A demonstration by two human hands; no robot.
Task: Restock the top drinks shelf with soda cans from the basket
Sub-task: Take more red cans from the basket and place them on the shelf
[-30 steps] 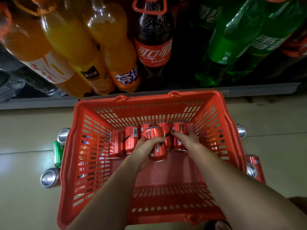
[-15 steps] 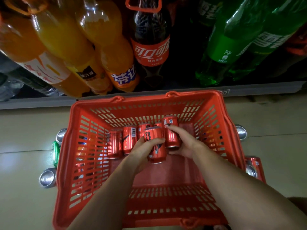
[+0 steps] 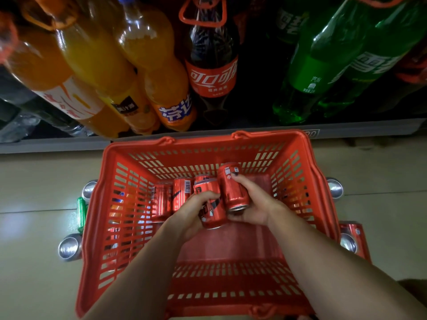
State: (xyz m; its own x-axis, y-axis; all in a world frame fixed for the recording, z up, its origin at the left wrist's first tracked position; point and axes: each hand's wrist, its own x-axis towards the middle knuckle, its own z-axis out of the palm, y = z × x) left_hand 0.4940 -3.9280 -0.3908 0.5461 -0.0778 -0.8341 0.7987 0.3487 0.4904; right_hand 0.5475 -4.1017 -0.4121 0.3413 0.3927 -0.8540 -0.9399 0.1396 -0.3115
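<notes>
On the floor to the left of the basket [image 3: 97,227] lie loose cans [image 3: 69,247], one green, two showing silver ends, close against its slatted wall. Inside the basket, three red cans [image 3: 179,195] rest on their sides along the far wall. Next comes the left hand [image 3: 193,211], its grip wrapped round one red can [image 3: 211,204] with the fingers curled over the can's middle. Just right of it, the right hand [image 3: 254,204] holds a second red can [image 3: 233,185] in a closed grip, fingertips near its upper end; the two held cans touch or nearly touch side by side. Further right, more cans [image 3: 347,241] sit outside the basket on the floor. The top shelf is out of view; only a low shelf of big bottles [image 3: 211,65] shows above. The risks, as I judge them: smooth cans held one-handed could slip on the long lift, the two cans could knock together and loosen a hold, and a foot could catch the loose cans beside the basket and send them rolling.
</notes>
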